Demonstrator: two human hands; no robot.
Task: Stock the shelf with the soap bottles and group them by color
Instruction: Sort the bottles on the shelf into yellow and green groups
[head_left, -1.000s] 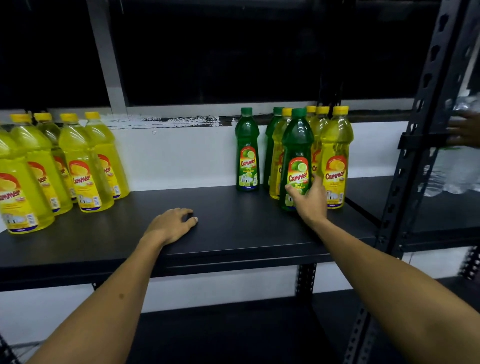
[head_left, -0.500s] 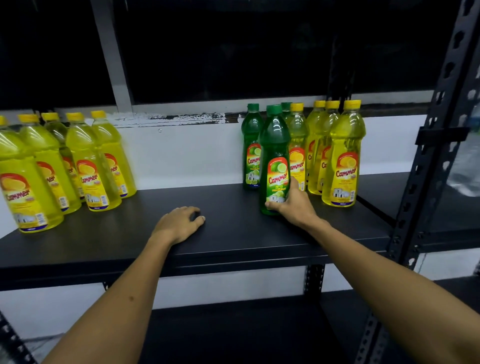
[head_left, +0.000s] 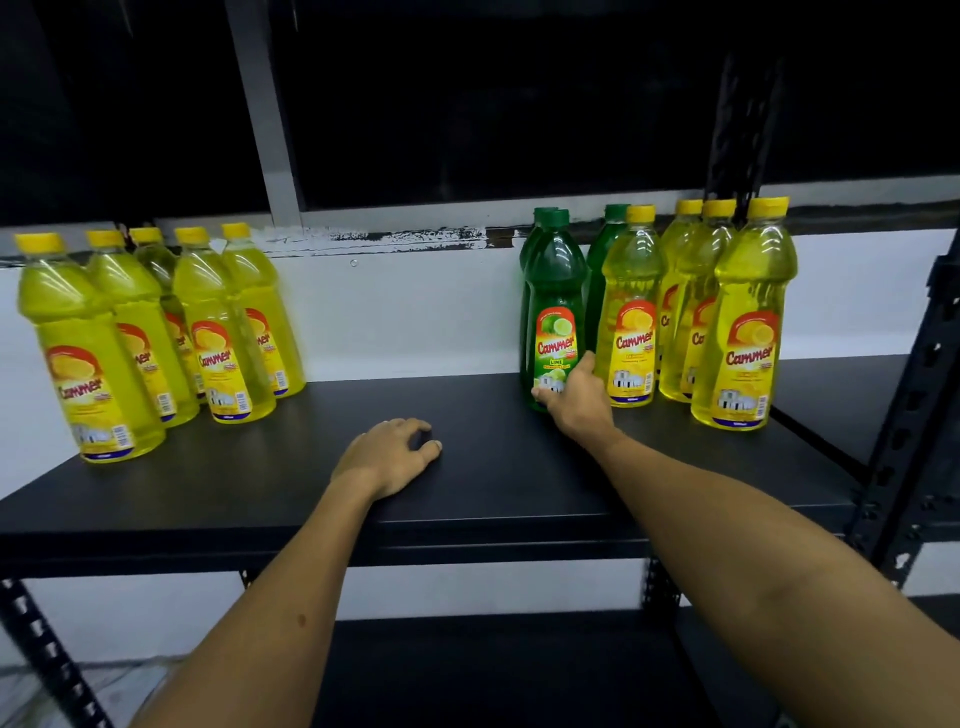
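Observation:
A green soap bottle (head_left: 556, 291) stands upright on the black shelf (head_left: 467, 499), and my right hand (head_left: 579, 402) grips its lower part. Directly behind it stands a second green bottle (head_left: 540, 218), mostly hidden, and a third green bottle (head_left: 605, 249) is behind to the right. Several yellow bottles (head_left: 745, 322) crowd the right side next to them. Another group of several yellow bottles (head_left: 218, 332) stands at the shelf's left. My left hand (head_left: 387, 457) rests on the shelf near its front edge, fingers loosely curled, holding nothing.
A black perforated upright post (head_left: 914, 384) bounds the shelf on the right. A white wall and dark window lie behind. A lower black shelf (head_left: 467, 670) sits beneath. Bare shelf surface lies between the two bottle groups.
My right hand has slid the green bottle leftward, out of the yellow cluster, until it stands in front of another green bottle. My left hand stayed resting on the shelf.

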